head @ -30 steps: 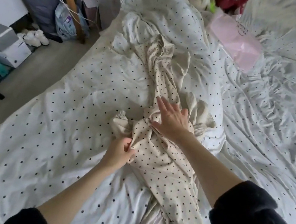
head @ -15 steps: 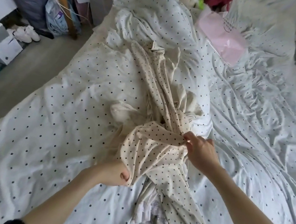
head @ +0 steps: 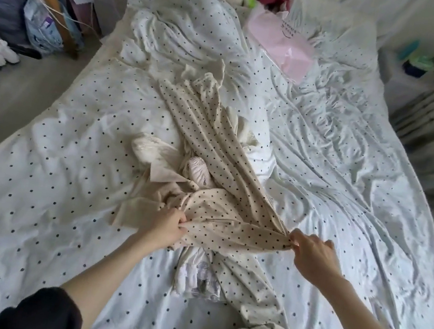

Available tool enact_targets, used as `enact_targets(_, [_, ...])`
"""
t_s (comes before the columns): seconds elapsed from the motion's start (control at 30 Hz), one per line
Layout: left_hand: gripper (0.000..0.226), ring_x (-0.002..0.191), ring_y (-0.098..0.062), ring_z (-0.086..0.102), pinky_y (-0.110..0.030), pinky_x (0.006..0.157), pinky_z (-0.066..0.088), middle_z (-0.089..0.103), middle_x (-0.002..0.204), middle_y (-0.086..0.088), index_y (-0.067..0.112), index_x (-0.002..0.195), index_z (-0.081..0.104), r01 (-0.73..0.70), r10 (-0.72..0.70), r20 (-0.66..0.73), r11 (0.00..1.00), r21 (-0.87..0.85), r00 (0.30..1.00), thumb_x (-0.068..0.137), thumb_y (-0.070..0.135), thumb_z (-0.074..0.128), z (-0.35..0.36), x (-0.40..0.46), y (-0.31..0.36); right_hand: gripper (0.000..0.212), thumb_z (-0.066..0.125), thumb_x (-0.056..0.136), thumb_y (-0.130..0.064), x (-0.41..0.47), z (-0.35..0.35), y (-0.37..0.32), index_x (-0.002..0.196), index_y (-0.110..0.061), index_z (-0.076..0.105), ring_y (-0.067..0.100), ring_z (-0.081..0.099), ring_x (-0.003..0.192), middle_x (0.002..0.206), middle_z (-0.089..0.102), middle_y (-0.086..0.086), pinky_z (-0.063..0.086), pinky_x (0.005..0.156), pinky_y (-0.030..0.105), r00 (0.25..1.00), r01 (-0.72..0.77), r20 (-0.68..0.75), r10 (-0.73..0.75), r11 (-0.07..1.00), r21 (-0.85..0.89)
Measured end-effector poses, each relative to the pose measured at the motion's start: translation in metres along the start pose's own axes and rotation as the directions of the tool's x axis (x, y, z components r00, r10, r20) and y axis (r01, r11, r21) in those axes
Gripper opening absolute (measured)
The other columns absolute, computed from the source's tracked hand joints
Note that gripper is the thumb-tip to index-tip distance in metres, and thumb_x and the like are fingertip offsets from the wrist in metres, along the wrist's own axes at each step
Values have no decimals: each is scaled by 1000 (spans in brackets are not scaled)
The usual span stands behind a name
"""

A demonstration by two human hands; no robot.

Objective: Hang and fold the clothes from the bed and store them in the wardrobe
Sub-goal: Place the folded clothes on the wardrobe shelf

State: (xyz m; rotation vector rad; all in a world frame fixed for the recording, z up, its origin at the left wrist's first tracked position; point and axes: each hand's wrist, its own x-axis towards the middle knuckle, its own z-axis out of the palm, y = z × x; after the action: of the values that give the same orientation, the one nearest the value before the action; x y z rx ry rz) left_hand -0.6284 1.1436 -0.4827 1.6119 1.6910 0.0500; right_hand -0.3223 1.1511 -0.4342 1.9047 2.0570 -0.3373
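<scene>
Where a second ago the right hand (head: 309, 257) lay flat on the cloth, it now pinches one end of a fold of the cream polka-dot garment (head: 222, 193), and the left hand (head: 165, 225) pinches the other, the stretch between them pulled taut. The hands have drawn apart and toward the near edge of the bed (head: 35, 192), so I judge the garment is being spread for folding or hanging; nothing is stored yet. It trails from mid-bed to the near edge, where its lower part is cut off. Plainer cream clothes (head: 152, 151) lie bunched beside it, and a pale patterned piece (head: 198, 278) beneath, perhaps underwear. The wardrobe is out of sight.
</scene>
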Motion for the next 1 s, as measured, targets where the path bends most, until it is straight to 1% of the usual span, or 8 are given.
enact_targets(0.13, [32, 48, -11, 34, -21, 49, 27, 37, 55, 4, 16, 62, 42, -131, 144, 74, 978, -164, 987, 89, 21, 59, 16, -32, 30, 17, 45, 97, -21, -18, 1, -5, 108, -20, 58, 20, 61, 93, 101, 66, 1, 38, 91, 31, 993, -72, 108, 57, 987, 147])
enact_targets(0.27, [21, 54, -14, 44, -19, 54, 36, 54, 63, -1, 9, 75, 58, -142, 174, 63, 930, -340, 983, 90, 23, 60, 8, -49, 63, 13, 54, 95, -16, -41, -6, -36, 99, -10, 64, 13, 64, 86, 99, 68, 5, 50, 82, 18, 994, 26, 72, -80, 826, 563])
enact_targets(0.4, [13, 66, -17, 51, -23, 58, 39, 57, 72, -3, 14, 77, 56, -68, 45, -54, 825, -560, 997, 89, 15, 62, -15, -49, 102, 11, 61, 90, -19, -63, -19, -50, 93, -10, 68, 8, 63, 77, 85, 66, -2, 52, 70, 15, 986, 2, 115, -125, 686, 727])
enact_targets(0.53, [15, 67, -20, 55, -27, 53, 39, 59, 77, -9, 10, 76, 51, 59, -102, -8, 639, -767, 995, 91, 8, 56, -38, -41, 152, 30, 67, 84, -34, -81, -22, -47, 105, -13, 66, 9, 63, 87, 95, 67, -4, 51, 75, 17, 988, -55, 130, -86, 587, 808])
enact_targets(0.63, [13, 62, -15, 61, -23, 50, 50, 62, 75, -9, 4, 81, 55, 100, -50, 87, 466, -879, 995, 93, 3, 51, -48, -44, 199, 56, 70, 78, -47, -88, -21, -39, 120, -11, 57, 14, 60, 99, 112, 62, 2, 48, 82, 23, 993, -110, 121, 15, 534, 838])
enact_targets(0.8, [15, 75, -19, 59, -28, 68, 52, 60, 85, -13, -3, 109, 53, 157, 99, 205, 359, -920, 974, 97, 4, 45, -36, -54, 256, 28, 63, 87, -39, -87, -15, -30, 73, -22, 47, 7, 49, 60, 71, 55, -4, 37, 50, 14, 974, -191, 102, 203, 489, 851])
enact_targets(0.9, [14, 83, -21, 62, -29, 67, 55, 63, 96, -15, -1, 104, 54, 140, 145, 205, 366, -920, 968, 99, 5, 43, -28, -55, 268, 32, 51, 88, -19, -89, -13, -7, 58, -19, 38, 13, 42, 55, 57, 45, -4, 33, 54, 28, 904, -293, 60, 422, 512, 807])
enact_targets(1.0, [19, 105, -26, 61, -39, 91, 51, 59, 119, -21, -1, 117, 46, 82, 130, 143, 386, -919, 981, 98, 3, 42, -22, -43, 261, 40, 56, 86, -15, -101, -19, 25, 54, -18, 32, 14, 36, 54, 53, 38, -3, 29, 55, 30, 889, -303, 66, 453, 476, 826])
